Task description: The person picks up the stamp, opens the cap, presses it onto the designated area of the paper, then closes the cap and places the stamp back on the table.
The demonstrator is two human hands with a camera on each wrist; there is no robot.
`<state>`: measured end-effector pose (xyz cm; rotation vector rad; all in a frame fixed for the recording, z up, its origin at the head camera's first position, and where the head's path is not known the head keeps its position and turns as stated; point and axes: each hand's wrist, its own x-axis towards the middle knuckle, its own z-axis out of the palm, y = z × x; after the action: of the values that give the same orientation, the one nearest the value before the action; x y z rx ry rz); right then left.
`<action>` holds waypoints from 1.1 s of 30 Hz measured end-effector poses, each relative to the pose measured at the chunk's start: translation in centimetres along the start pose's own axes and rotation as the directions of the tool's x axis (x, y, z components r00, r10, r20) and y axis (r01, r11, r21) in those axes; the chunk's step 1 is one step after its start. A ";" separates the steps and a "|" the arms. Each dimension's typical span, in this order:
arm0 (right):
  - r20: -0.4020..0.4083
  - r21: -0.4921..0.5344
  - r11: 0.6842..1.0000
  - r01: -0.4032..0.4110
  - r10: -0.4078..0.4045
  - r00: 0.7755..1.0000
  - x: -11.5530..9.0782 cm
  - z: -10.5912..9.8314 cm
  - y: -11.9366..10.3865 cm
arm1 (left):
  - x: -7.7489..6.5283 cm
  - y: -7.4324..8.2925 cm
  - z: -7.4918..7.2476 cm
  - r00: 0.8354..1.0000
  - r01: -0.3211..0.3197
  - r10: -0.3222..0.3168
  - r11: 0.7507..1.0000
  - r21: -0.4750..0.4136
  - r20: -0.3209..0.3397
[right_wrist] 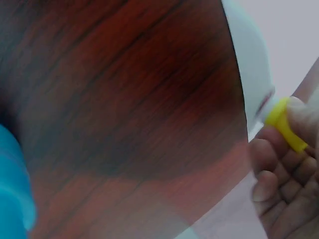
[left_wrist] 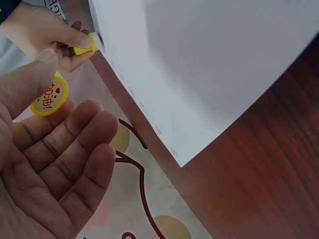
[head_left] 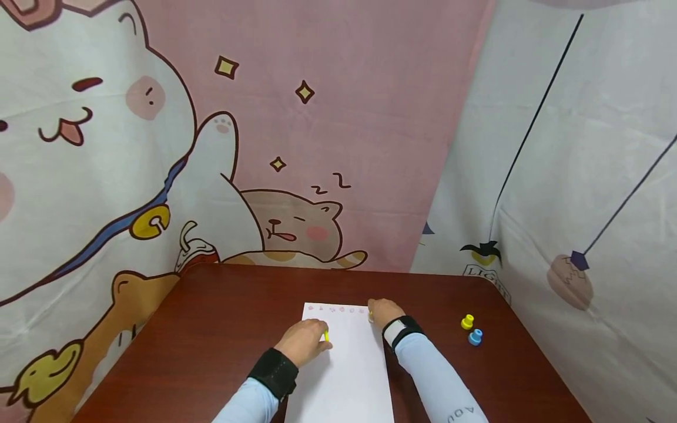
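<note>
My left hand (head_left: 302,343) is over the left part of a white sheet of paper (head_left: 349,376), its thumb and forefinger pinching a round yellow stamp cap (left_wrist: 49,94) with red printing on its top. At the sheet's far right corner, my right hand (head_left: 385,311) pinches a small yellow stamp (right_wrist: 286,124) by its body. The stamp's pale end faces the paper; whether it touches cannot be told. A row of small pinkish-red prints (head_left: 328,309) runs along the sheet's far edge.
To the right on the brown table (head_left: 222,329) stand another yellow stamp (head_left: 467,321) and a blue stamp (head_left: 475,336), close together. A cartoon-printed cloth (head_left: 370,147) hangs behind the table's far edge.
</note>
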<state>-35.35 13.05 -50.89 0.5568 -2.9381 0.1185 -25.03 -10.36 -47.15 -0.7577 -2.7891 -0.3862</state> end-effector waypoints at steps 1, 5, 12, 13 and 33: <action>-0.006 0.032 0.999 -0.016 0.017 1.000 -0.1 -0.2 0.1 | 0.0 0.0 0.0 1.000 0.008 -0.008 1.000 -0.004 0.006; -0.020 0.182 0.978 -0.101 0.106 0.994 -0.6 -1.4 0.3 | 0.2 0.0 -0.2 0.998 0.055 -0.055 0.998 -0.020 0.029; -0.019 0.267 0.952 -0.150 0.161 0.987 -1.0 -2.2 0.4 | 0.2 -0.3 0.0 0.999 0.052 -0.051 0.998 -0.021 0.008; -0.020 0.278 0.949 -0.152 0.164 0.986 -1.0 -2.3 0.4 | 0.2 -0.4 0.0 0.998 0.055 -0.054 0.998 -0.023 0.007; -0.019 0.605 0.767 -0.214 0.282 0.959 -4.7 -5.1 -3.4 | 0.7 0.2 0.5 0.997 0.073 -0.075 0.995 -0.069 -0.035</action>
<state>-29.12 12.12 -46.42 0.2000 -2.8067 1.1047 -25.58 -9.75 -47.38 -0.6557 -2.7872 -0.5054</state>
